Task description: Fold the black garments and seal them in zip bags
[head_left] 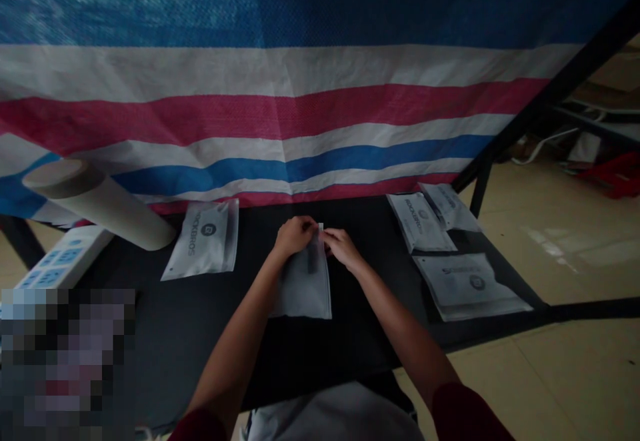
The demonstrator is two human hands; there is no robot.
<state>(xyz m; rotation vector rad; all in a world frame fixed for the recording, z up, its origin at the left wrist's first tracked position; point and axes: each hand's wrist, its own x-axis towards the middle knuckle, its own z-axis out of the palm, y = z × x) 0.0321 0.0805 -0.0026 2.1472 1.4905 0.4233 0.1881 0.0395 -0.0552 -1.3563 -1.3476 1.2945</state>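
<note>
A frosted plastic pouch point(306, 291) with a dark item inside lies on the black table point(200, 334) in front of me. My left hand point(294, 235) is closed in a pinch on the pouch's top edge at the left. My right hand point(339, 245) pinches the same top edge just to the right. The two hands nearly touch at the pouch's opening.
Another printed pouch point(205, 237) lies to the left, and three more pouches point(440, 227) lie at the right end of the table. A cardboard tube point(95, 201) and a white power strip point(60, 257) sit at the left. A striped tarp point(280, 94) hangs behind the table.
</note>
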